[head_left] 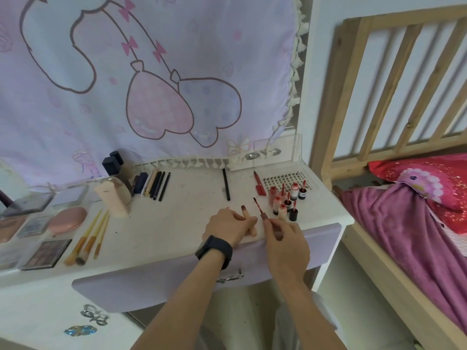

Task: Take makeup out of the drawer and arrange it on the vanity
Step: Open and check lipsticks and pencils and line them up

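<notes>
My left hand [228, 227] grips a beige lip gloss tube [249, 218] with a dark red neck, low over the vanity top [177, 223] near its front edge. My right hand [285, 236] pinches the tube's cap with its red applicator wand [260, 209] pointing up and away, just right of the tube. A cluster of several small lip tint bottles [285, 200] stands right behind the wand. The lilac drawer front [151, 281] with a silver handle lies below my wrists.
Pencils [154, 184], a beige bottle [113, 198], brushes [91, 238], a pink compact [67, 219] and palettes [46, 253] fill the left side. A black pencil [226, 184], red pens [259, 184] and a lash tray [285, 179] lie at the back right. A wooden bed frame [379, 97] stands right.
</notes>
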